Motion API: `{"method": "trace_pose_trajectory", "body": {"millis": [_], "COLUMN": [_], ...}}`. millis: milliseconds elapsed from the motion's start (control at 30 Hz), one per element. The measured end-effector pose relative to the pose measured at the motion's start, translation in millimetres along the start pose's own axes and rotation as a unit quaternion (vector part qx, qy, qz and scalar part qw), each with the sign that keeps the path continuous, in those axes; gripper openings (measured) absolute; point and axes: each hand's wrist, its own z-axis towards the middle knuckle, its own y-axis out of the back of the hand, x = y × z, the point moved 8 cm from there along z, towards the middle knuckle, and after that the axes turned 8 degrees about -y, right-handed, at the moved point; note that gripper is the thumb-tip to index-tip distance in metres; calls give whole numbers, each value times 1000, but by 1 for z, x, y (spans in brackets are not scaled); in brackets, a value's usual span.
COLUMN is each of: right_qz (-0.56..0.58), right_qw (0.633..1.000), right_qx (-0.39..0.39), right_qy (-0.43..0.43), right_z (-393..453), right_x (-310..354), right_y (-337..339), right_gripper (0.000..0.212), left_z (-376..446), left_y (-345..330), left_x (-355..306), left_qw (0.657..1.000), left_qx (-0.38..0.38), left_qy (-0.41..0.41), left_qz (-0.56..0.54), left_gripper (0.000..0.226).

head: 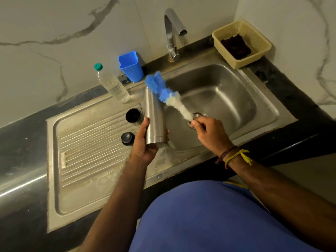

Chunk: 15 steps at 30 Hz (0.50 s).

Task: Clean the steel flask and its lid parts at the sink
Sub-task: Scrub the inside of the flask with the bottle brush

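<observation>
steel flask (155,117) gripped in left hand (145,142) at the sink (254,106) edge; right hand (209,131) pinches bottle brush (169,96), bristles outside. lid parts (133,116) wait on drainboard (87,142), apparently unwashed.

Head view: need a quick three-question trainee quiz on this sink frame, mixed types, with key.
1. True or false: the left hand grips the cylindrical steel flask.
2. The right hand's fingers pinch the handle of the fluffy blue-and-white bottle brush. Its bristles are: A) inside the flask, B) outside it, C) lying in the steel sink basin.
3. Where do the two black round lid parts rest?

Key: 1 true. 2 B. 3 On the ribbed steel drainboard, left of the flask.
</observation>
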Motion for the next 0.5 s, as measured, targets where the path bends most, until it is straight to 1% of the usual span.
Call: {"method": "trace_pose_trajectory", "body": {"millis": [100,167,300,433,500], "right_qz": [1,11,-5,33,28], "right_qw": [1000,1000,999,999,999], "right_qx": [-7,-12,30,-14,9], "right_qy": [14,12,33,9,28], "right_z": [-8,-9,-26,-19,-17], "right_x": [1,-2,-3,-6,1], "right_y": [0,2,-3,4,1], "right_gripper": [20,21,20,20,20], "left_z": [5,5,7,13,16], "left_y": [-2,-8,-13,-17,-20], "left_x": [-3,-3,-1,-6,-8], "left_qw": [1000,1000,1000,1000,1000], "left_qx": [-27,-18,3,-3,-5], "left_qy": [7,11,18,28,27], "left_qz": [0,-2,7,-2,0], "left_gripper": [76,71,64,58,57]}}
